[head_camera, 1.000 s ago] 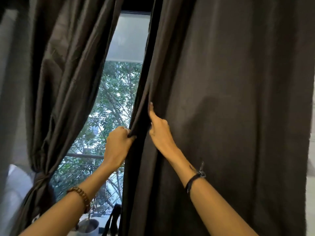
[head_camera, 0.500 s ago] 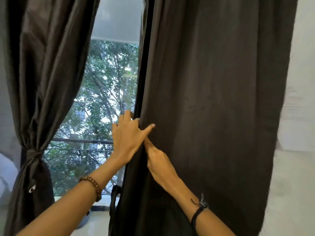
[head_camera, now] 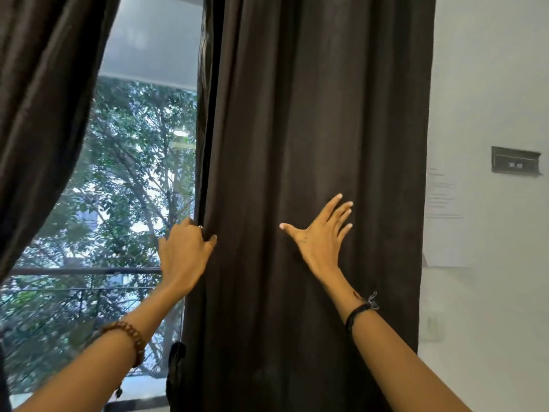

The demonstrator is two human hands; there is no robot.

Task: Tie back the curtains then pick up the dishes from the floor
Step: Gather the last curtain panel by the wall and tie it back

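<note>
The left hand (head_camera: 185, 257) grips the inner edge of the right curtain (head_camera: 312, 144), its fingers curled around the hem out of sight and the thumb pressed on the front of the cloth, so the fabric is pinched between them. The right hand (head_camera: 322, 237) lies flat against the front of the same curtain, well to the right of the left hand's fingers, with its fingers (head_camera: 341, 211) spread wide and pointing up and to the right and the thumb stretched out to the left; it grasps nothing. This dark curtain hangs straight down and loose, and both sets of fingers touch it. A beaded bracelet (head_camera: 130, 337) sits on the left wrist and a dark cord band (head_camera: 359, 312) on the right wrist. Left of the left hand's fingers the window (head_camera: 127, 173) shows green trees and a horizontal rail outside. Farther left, the left curtain (head_camera: 44, 99) is drawn aside towards the frame edge. Right of the spread fingers, past the curtain's outer edge, is a white wall (head_camera: 490, 84) with a small dark switch plate (head_camera: 515, 164).
</note>
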